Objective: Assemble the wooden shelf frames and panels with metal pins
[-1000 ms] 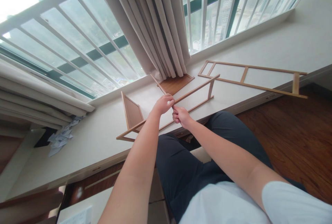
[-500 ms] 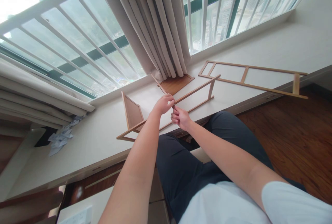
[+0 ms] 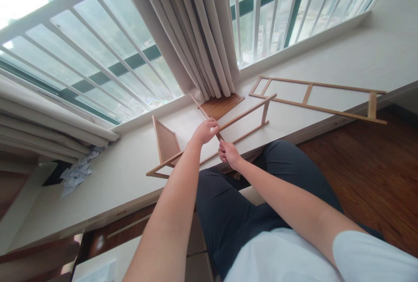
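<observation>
A ladder-like wooden frame stands on its long edge on the white window ledge, with a wooden panel upright at its left end. My left hand is closed over the frame's upper rail near the middle. Just below and to the right, my right hand is closed in a pinch beside a crossbar; a small dark bit shows at its fingertips, too small to name. Behind the frame, a second wooden panel lies partly under the curtain. Another ladder-like frame lies flat to the right.
The white ledge runs along barred windows. A grey-beige curtain hangs down to it behind my hands. Crumpled paper lies at the left. Below the ledge on the right is a dark wooden floor.
My right hand has shifted slightly down and right, away from my left hand, and its fingers have turned a little. The left hand and the frame stay nearly where they were.
</observation>
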A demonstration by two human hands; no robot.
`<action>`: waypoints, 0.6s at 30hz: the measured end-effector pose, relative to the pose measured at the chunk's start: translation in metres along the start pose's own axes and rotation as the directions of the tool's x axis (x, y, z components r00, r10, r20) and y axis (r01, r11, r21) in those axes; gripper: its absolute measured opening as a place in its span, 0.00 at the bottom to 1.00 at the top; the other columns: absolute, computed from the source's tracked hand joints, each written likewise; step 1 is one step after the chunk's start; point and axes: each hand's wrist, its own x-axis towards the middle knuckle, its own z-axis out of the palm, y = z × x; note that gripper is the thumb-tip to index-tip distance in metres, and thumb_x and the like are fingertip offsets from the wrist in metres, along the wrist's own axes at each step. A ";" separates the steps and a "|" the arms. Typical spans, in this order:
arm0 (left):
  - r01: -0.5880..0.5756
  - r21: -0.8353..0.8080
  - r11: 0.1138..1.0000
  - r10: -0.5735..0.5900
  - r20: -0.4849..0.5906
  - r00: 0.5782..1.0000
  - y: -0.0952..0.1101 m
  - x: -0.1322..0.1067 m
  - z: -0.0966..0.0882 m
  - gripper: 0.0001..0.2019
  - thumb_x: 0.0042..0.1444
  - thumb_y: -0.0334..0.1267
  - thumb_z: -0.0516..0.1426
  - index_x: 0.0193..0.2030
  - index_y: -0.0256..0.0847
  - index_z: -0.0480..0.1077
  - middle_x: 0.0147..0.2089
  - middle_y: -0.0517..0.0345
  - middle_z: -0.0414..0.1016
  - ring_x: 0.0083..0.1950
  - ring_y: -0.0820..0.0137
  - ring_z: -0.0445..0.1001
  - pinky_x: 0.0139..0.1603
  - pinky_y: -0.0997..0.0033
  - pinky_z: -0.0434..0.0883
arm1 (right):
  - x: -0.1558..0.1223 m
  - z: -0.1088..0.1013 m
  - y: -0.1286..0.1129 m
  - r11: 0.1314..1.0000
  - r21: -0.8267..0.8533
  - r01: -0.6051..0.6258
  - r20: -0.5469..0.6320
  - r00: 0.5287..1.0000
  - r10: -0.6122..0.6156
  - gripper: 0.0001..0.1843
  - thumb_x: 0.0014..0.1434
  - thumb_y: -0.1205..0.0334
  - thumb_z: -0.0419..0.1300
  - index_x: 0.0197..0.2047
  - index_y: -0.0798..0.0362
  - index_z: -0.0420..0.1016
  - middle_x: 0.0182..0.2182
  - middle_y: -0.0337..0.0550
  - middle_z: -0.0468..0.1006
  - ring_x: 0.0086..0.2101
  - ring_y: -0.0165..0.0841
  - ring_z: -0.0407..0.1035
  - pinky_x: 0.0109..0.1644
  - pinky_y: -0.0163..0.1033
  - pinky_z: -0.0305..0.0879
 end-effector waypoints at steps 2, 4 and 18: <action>-0.003 0.002 1.000 0.003 0.005 1.000 0.000 0.000 0.000 0.14 0.63 0.37 0.51 0.35 0.39 0.78 0.47 0.50 0.78 0.49 0.63 0.76 0.57 0.64 0.72 | -0.002 -0.011 0.001 0.999 -0.054 -0.010 -0.028 1.000 0.009 0.30 0.63 0.39 0.59 0.23 0.47 0.50 0.13 0.26 0.49 0.14 0.22 0.46 0.17 0.31 0.42; -0.012 0.017 1.000 0.012 0.012 1.000 0.000 -0.001 -0.001 0.16 0.66 0.40 0.50 0.36 0.39 0.78 0.48 0.50 0.78 0.50 0.63 0.76 0.58 0.63 0.72 | -0.005 -0.027 0.001 0.992 -0.125 -0.027 -0.064 0.998 0.019 0.30 0.64 0.38 0.58 0.23 0.46 0.50 0.13 0.27 0.49 0.14 0.23 0.45 0.17 0.32 0.41; -0.047 0.185 0.982 0.047 0.005 0.999 0.005 -0.008 -0.007 0.10 0.63 0.43 0.58 0.40 0.44 0.80 0.52 0.54 0.80 0.45 0.68 0.79 0.50 0.68 0.74 | -0.044 -0.182 -0.015 0.892 -0.432 -0.132 -0.212 0.976 0.042 0.31 0.63 0.33 0.56 0.22 0.47 0.53 0.14 0.30 0.53 0.14 0.25 0.50 0.18 0.33 0.46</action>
